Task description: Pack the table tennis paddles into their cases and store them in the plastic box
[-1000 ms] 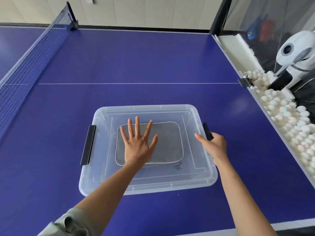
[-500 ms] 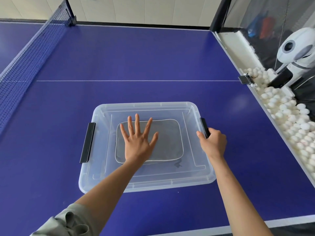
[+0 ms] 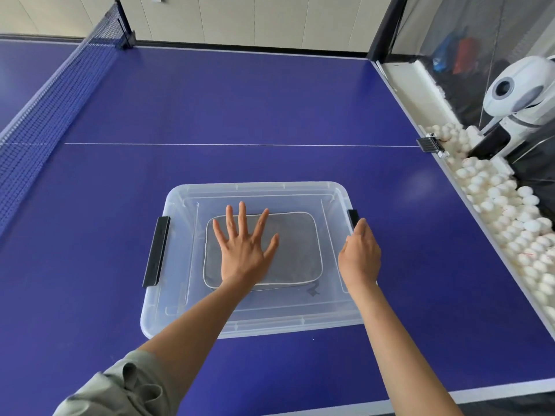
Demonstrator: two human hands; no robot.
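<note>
The clear plastic box (image 3: 336,199) sat lidded near your edge of the blue table tennis table (image 3: 240,100), and through the lid (image 3: 249,310) a grey paddle case (image 3: 295,250) with pale piping lay flat in the middle of the box; the paddles themselves could not be seen, so whether it held one was not something the view showed. Your left hand (image 3: 244,250) was spread wide, fingers straight, palm pressed flat on the lid over the case and gripping nothing. Your right hand (image 3: 359,256) rested at the box's right edge with its fingers curled down over the black right latch (image 3: 353,217), which looked as though you were snapping it home. The black left latch (image 3: 156,250) stood untouched and appeared to hang outward, so it probably remained to be closed. The risk lay there: if you pushed hard on the right side while the left was loose, the lid could ride up or skew at the left, and the latch might seat only partway. Pressing sideways might also slide the box on the smooth table toward the net (image 3: 45,115). Beyond the right edge, a trough of white balls (image 3: 510,211) and a white ball machine (image 3: 522,94) stood well apart.
</note>
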